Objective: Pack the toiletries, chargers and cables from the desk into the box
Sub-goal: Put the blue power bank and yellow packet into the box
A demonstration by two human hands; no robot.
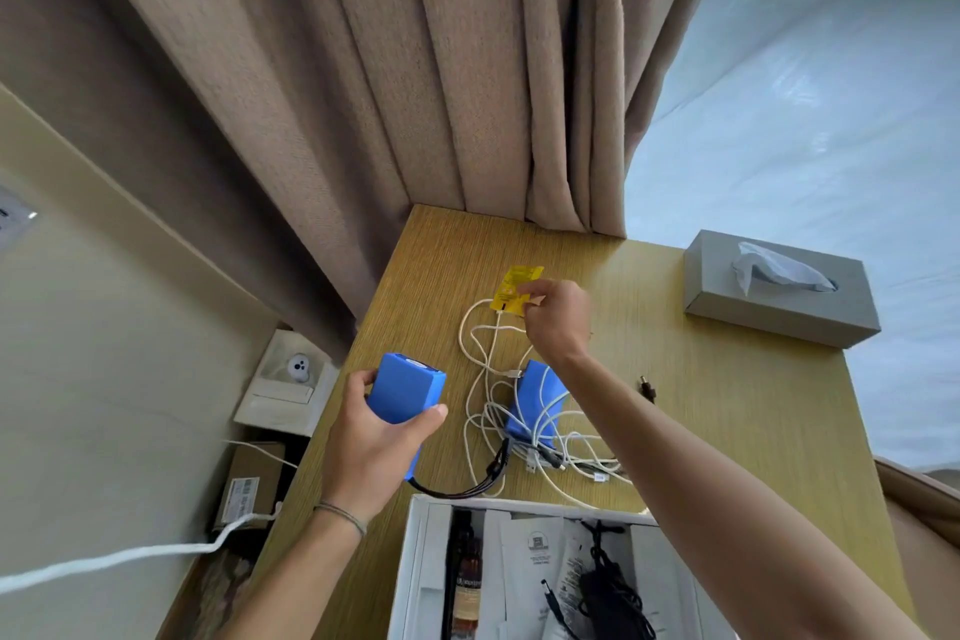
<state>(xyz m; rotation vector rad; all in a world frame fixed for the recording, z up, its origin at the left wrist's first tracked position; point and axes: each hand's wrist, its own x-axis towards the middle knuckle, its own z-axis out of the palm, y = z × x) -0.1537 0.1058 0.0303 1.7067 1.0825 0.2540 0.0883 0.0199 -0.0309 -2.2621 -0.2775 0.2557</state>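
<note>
My left hand [371, 437] grips a blue battery pack [408, 392] above the desk's left side; a black lead runs from it toward the box. My right hand [556, 320] pinches a small yellow sachet [511, 291] lifted over the desk's middle. Under my right forearm a second blue pack [537, 403] lies on the wooden desk [727, 405], tangled in white cables [483, 364]. The white box [421, 561] sits open at the near edge, holding a brown bottle [467, 582], paper packets and a black cable [605, 587].
A grey tissue box [779, 288] stands at the desk's far right. A small black plug [648, 387] lies right of my forearm. Curtains [415, 68] hang behind the desk. Left of the desk, low down, are a white carton [285, 390] and a brown cardboard box [249, 483].
</note>
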